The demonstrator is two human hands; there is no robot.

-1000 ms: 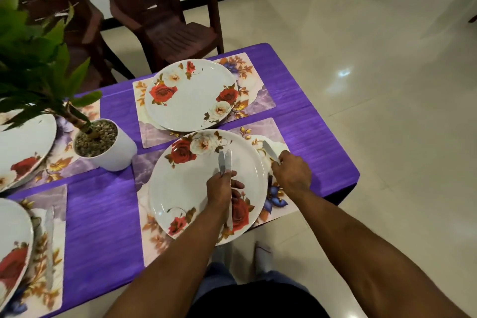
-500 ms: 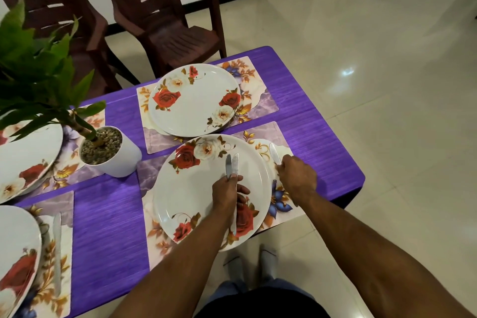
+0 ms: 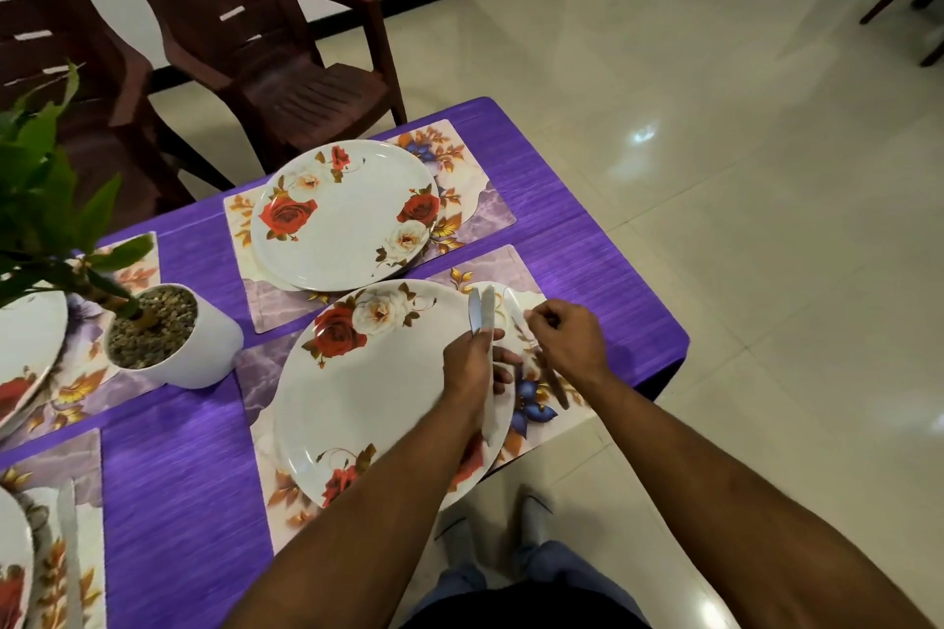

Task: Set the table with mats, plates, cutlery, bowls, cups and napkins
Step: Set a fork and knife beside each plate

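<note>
The step in hand looks like laying a knife (image 3: 516, 317) on the mat (image 3: 531, 404) at 3 o'clock of the near plate (image 3: 388, 388). To do it well, the knife should go down flat and parallel to the plate's rim, just beside it and wholly on the mat, blade pointing toward 12 o'clock, before the fingers let go.

The right hand (image 3: 567, 342) hovers over the mat's right strip, knuckles up, fingers curled and pinching the knife near its handle. Its forearm runs back toward 5 o'clock.

The left hand (image 3: 472, 368) is held above the plate's right edge, fingers clamped on two spare knives (image 3: 482, 312) that stand up toward 12 o'clock; it should stay steady and clear of the plate.

The far plate (image 3: 345, 215) lies on its own mat at 11 o'clock on the purple surface (image 3: 179, 485).
</note>
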